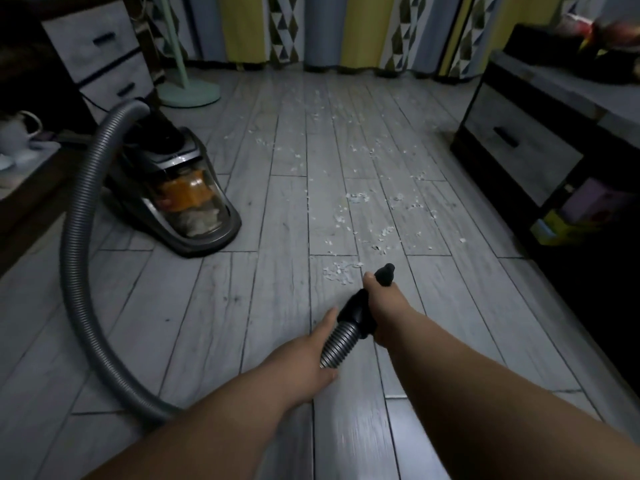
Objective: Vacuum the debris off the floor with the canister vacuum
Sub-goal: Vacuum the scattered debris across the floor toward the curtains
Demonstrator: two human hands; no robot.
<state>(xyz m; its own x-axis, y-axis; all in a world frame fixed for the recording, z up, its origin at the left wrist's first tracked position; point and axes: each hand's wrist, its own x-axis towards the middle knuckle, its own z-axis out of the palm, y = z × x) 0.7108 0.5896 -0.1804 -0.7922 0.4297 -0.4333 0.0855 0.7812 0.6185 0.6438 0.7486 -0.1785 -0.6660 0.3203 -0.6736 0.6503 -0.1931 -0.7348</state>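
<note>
Debris of white scraps (338,271) lies on the grey plank floor (214,306), just ahead of the black plastic nozzle (385,273). Right grip (382,308) clamps its handle; left grip (304,355) seemingly clasps the ribbed grey hose (334,344). Pickup looks barely begun: next, lower the tip onto them.

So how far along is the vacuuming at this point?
Early on. The bin of the canister vacuum already holds fluff, and the nearest floor looks bare. Right hand grips the black handle, left hand holds the hose, tip near the closest scraps. White debris lies strewn toward the curtains.
</note>
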